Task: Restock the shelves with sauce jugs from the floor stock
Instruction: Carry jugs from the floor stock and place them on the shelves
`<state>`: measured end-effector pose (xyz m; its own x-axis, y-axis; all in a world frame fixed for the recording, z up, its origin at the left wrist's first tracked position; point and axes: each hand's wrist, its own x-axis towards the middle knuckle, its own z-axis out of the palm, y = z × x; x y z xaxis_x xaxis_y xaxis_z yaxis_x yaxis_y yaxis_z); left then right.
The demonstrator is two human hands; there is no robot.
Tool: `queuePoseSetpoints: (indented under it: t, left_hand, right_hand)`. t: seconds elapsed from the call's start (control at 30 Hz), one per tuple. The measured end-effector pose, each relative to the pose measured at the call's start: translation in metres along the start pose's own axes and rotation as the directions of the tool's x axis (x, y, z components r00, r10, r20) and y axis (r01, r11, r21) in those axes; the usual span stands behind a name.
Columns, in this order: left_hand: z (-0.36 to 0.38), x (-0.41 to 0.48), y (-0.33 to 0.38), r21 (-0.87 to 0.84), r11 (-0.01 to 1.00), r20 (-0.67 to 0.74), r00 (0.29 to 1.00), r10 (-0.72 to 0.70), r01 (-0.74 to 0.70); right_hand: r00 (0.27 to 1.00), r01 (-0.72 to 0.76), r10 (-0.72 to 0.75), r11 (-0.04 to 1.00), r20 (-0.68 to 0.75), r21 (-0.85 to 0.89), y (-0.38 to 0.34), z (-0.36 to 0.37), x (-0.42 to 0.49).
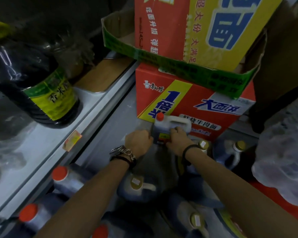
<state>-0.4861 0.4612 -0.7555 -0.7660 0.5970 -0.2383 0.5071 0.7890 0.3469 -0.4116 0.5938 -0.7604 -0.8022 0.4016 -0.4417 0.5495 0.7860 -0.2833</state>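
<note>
Mid-frame, both hands are gripping a red-capped sauce jug (170, 125) low among the floor stock. The right hand (176, 140) is curling its fingers over the front, and the left hand (138, 143) is clasping the left edge. A red carton (187, 100) is standing right behind it, carrying a green-edged tray (179, 69). Yellow-capped jugs (136, 182) are crowding the lower centre, with more red-capped jugs (59, 174) beside the shelf (41, 134) at lower left.
</note>
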Motion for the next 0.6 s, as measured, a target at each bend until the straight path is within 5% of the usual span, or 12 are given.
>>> queuePoseSetpoints:
  t: [0.27,0.43,0.6]
  left_hand:
    - [0.028,0.074,0.007,-0.116,0.984,-0.065,0.989,0.129,-0.136]
    - [0.044,0.115,-0.004,-0.403,0.907,0.126,0.974,0.19,-0.125]
    - [0.058,0.132,-0.014,-0.465,0.878,0.219,0.946,0.241,-0.116]
  right_hand:
    - [0.991,-0.03,0.019,0.996,-0.131,-0.082,0.018,-0.004,0.052]
    - [0.999,-0.014,0.012,0.999,-0.052,-0.033,0.036,-0.008,0.079]
    - [0.999,0.004,-0.002,0.997,-0.033,0.082,0.051,-0.002,0.097]
